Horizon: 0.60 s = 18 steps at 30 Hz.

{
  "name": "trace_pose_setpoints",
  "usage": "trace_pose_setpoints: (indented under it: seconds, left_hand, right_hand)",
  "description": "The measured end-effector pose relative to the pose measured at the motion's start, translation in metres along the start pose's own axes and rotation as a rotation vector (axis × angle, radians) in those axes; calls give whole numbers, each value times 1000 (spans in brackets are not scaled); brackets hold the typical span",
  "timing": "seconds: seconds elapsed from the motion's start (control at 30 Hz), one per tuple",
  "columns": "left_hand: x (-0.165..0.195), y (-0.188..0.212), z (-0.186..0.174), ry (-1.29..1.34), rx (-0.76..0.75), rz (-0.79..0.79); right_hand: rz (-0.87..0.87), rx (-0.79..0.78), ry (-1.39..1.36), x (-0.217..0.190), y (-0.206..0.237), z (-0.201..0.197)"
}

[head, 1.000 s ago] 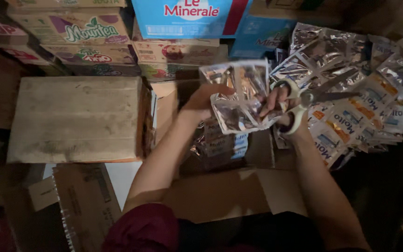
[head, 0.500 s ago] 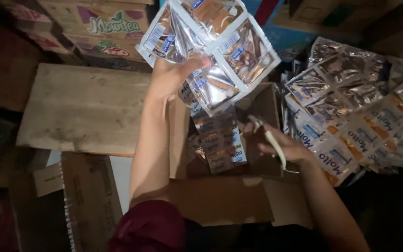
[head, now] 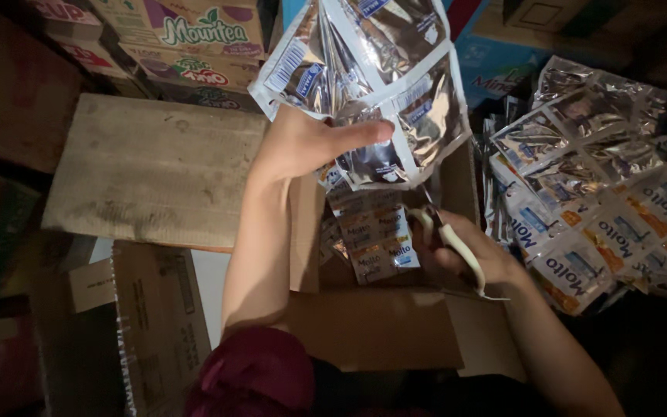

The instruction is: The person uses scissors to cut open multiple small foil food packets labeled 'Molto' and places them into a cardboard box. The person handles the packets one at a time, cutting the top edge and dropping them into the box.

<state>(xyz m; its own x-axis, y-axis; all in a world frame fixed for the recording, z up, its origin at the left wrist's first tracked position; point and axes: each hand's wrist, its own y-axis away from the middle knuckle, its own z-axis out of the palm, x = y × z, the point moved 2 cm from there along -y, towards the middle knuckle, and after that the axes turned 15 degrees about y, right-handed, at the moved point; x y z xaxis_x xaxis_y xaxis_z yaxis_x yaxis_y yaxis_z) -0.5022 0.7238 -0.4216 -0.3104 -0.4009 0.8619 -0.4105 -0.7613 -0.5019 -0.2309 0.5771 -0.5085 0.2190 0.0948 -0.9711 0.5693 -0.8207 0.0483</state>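
Observation:
My left hand (head: 306, 143) holds up a joined strip of silver foil sachets (head: 380, 69), raised above an open cardboard box (head: 380, 332). My right hand (head: 457, 247) grips cream-handled scissors (head: 453, 243) just below the strip's lower edge, over the box. Inside the box lie more sachets (head: 372, 232) with blue and orange print. The scissor blades are mostly hidden behind the strip.
A pile of sachet strips (head: 611, 177) spreads out at the right. A worn wooden board (head: 156, 170) lies at the left. Printed cartons (head: 194, 38) are stacked along the back. A flattened cardboard piece (head: 156, 324) lies at the lower left.
My left hand has lifted the sachet strip up and away from the box. My right hand with the scissors has dropped to the box's opening, below the strip.

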Motion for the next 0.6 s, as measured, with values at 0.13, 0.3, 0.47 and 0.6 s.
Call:
trace_pose_setpoints:
  seconds: [0.13,0.3,0.47,0.6]
  left_hand:
    - [9,4,5,-4,-40,25]
    - [24,4,10,-40,-31,29]
    - [26,7,13,-89,83,-337]
    - [29,7,12,-44,-12,11]
  right_hand:
    - [52,69,-59,-20,-3,11]
    - [70,121,6,-23,-3,12]
    - [87,105,-44,-19,-3,13]
    - [33,70,7,-19,-4,12]
